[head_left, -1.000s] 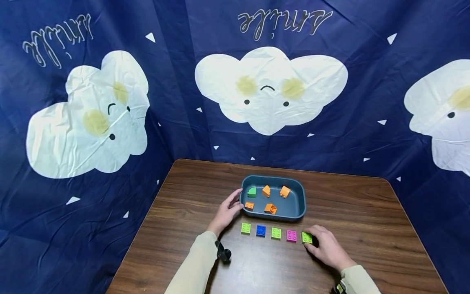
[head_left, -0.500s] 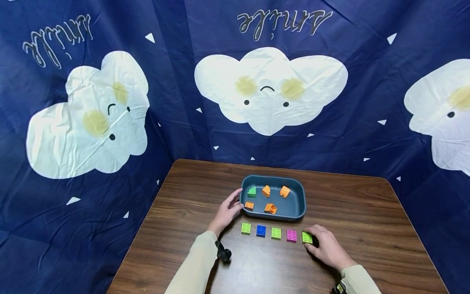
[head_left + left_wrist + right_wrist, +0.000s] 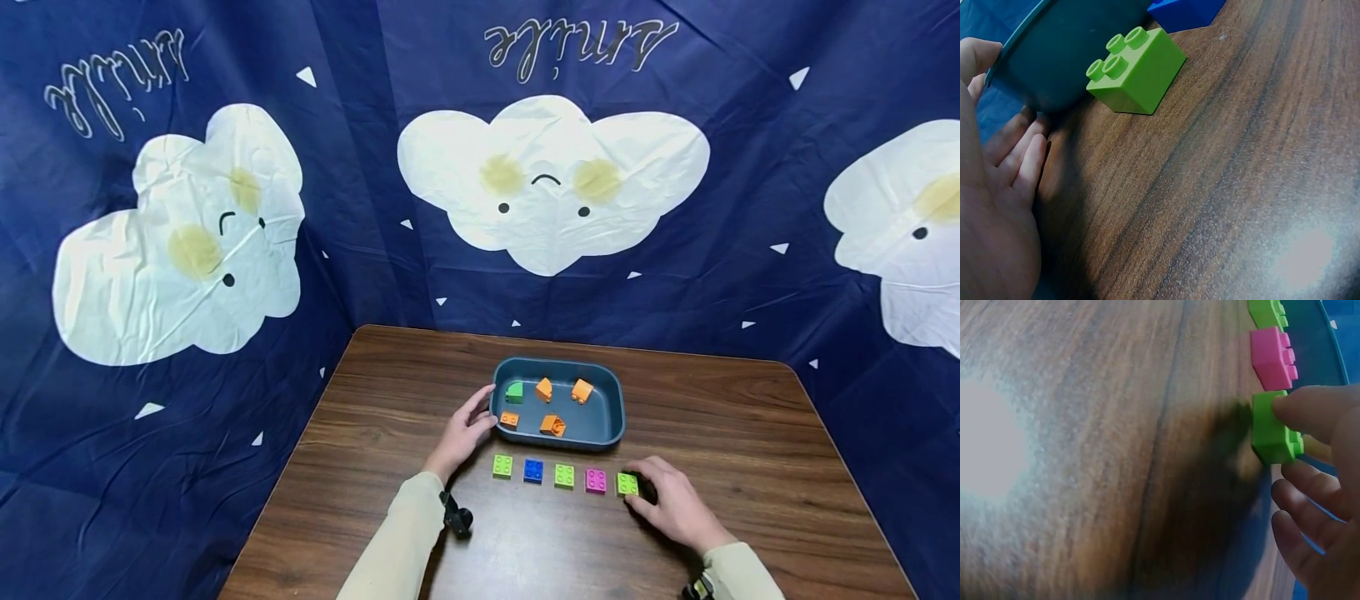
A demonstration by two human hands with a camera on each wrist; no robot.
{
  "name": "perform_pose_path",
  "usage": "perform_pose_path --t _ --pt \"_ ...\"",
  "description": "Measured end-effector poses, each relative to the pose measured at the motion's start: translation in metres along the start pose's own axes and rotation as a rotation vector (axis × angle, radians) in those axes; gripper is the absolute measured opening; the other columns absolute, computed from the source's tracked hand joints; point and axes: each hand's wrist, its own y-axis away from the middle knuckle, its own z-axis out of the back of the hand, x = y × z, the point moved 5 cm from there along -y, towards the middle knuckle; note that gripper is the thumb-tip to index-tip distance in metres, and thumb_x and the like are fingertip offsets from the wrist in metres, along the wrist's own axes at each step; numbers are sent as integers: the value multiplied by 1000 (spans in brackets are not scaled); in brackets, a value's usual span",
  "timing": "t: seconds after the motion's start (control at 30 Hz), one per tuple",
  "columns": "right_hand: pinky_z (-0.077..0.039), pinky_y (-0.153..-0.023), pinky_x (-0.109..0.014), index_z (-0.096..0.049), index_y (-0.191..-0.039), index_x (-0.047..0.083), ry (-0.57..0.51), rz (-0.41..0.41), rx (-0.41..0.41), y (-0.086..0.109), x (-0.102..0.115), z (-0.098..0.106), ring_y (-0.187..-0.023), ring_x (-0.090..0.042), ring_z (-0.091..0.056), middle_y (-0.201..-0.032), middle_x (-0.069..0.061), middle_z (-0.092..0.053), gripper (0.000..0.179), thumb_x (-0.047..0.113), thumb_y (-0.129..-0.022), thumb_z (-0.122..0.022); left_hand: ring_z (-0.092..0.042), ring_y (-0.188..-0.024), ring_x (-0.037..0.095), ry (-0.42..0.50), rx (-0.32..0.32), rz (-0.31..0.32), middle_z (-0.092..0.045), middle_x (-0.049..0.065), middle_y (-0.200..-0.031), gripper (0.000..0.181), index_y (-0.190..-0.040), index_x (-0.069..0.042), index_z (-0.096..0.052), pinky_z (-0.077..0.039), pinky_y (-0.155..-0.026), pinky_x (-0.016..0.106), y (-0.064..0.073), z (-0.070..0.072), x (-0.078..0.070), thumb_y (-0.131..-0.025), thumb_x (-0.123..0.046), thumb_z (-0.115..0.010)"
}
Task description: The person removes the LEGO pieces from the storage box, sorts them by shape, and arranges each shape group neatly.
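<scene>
Five toy building bricks with studs stand in a row on the wooden table: a lime green brick (image 3: 502, 466), a blue brick (image 3: 533, 471), another lime green brick (image 3: 564, 476), a pink brick (image 3: 596, 481) and a last green brick (image 3: 627, 485) at the right end. My right hand (image 3: 677, 507) pinches that end brick between thumb and index finger, its other fingers loosely bent beside it in the right wrist view. At the left end of a dark teal tray (image 3: 615, 443), my left hand (image 3: 459, 435) rests with extended fingers against the wall.
Inside the tray lie a green curved brick (image 3: 514, 392) and several orange bricks (image 3: 552, 426). A dark blue cloth (image 3: 360, 208) with white clouds hangs behind and beside the table (image 3: 705, 417).
My right hand has shifted slightly to the right, showing more of the end green brick, which stays in place. The left hand and the tray have not moved.
</scene>
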Motion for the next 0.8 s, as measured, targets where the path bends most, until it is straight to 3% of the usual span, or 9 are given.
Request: perform_pose_path --t 0.23,0.47,0.8 --pt "-61 -78 -39 -75 -116 4 7 37 -69 -4 7 11 -93 -15 -68 -104 -2 -71 40 12 -79 -90 -56 -139 32 -3 -8 -3 -48 11 -162 58 -158 -29 -50 -48 -114 46 -1 0 2 -104 -15 -66" --pt "-62 -78 -42 -74 -118 2 -1 12 -71 -18 15 24 -96 -22 -71 -108 -7 -72 35 10 -86 -86 -56 -140 33 -5 -16 12 -46 11 -162 58 -158 -31 -49 -48 -114 48 0 1 1 -104 -17 -66" --pt "-64 -76 -44 -71 -124 6 -42 23 -109 -46 27 41 -99 -26 -70 -112 -10 -71 37 8 -89 -83 -54 -140 39 2 -14 24 -45 18 -162 60 -160 -20 -47 -46 -115 54 0 -1 -1 -104 -7 -63"
